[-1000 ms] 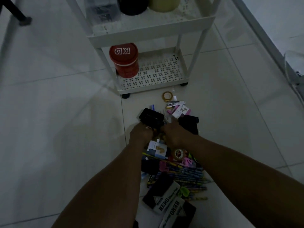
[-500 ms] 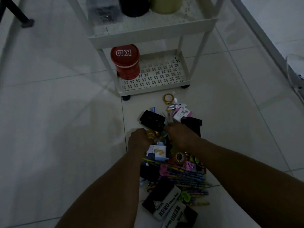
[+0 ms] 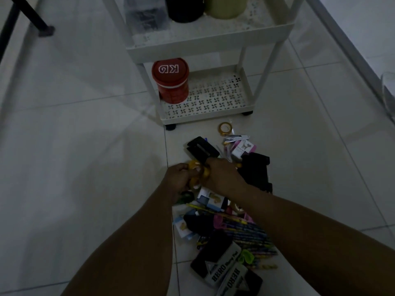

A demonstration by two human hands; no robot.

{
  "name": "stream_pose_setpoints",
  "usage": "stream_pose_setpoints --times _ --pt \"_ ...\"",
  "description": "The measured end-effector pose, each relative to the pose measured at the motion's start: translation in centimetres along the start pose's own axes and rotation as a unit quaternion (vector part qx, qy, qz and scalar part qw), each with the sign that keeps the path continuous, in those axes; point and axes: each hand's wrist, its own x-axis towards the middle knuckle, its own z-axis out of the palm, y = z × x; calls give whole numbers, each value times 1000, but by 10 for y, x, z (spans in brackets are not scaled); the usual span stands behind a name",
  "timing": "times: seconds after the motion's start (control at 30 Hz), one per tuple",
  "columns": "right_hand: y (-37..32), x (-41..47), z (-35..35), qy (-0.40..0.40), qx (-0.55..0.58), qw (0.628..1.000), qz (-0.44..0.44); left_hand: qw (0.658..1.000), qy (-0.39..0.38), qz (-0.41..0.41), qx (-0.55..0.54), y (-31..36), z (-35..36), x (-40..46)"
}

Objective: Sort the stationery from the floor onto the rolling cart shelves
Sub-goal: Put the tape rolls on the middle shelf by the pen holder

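Note:
A heap of stationery lies on the tiled floor: colour pencils (image 3: 249,230), two HERO stamp pads (image 3: 218,263), a black hole punch (image 3: 202,149), a black stapler (image 3: 255,169) and a tape roll (image 3: 224,127). Over the heap's near-left edge, my left hand (image 3: 179,178) and my right hand (image 3: 222,176) meet, both curled round small yellow tape rolls (image 3: 197,173). The white rolling cart (image 3: 213,45) stands just beyond, its bottom shelf (image 3: 215,97) holding a red KG tin (image 3: 171,80).
On the cart's upper shelf stand a clear box (image 3: 145,16), a black container (image 3: 184,8) and a cream container (image 3: 225,6). A black furniture leg (image 3: 36,20) is at the far left. A white wall base (image 3: 350,52) runs along the right.
Both hands have drawn back toward me from the hole punch and closed together. Yellow tape rolls now show between their fingers.

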Motion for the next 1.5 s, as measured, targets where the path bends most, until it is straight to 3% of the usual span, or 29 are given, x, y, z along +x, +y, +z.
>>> stream_pose_setpoints --times 0.3,0.43,0.7,0.83,1.0,1.13,1.5 --pt "-11 8 5 6 40 999 36 988 -72 -49 -129 8 -5 1" --pt "-13 8 4 29 84 995 36 986 -58 -42 -154 6 -8 5" --pt "-14 9 -3 32 56 997 38 974 -65 -72 -204 6 -7 8" --pt "-15 11 -9 2 62 996 56 970 -60 -72 -224 8 -3 8" --pt "-20 20 -26 -108 39 992 53 968 -70 -69 -229 9 -3 7" --pt "-21 25 -36 -146 1 989 40 970 -77 -68 -222 9 -4 7" --pt "-8 31 -36 -74 36 996 47 969 -75 -17 -235 17 5 11"
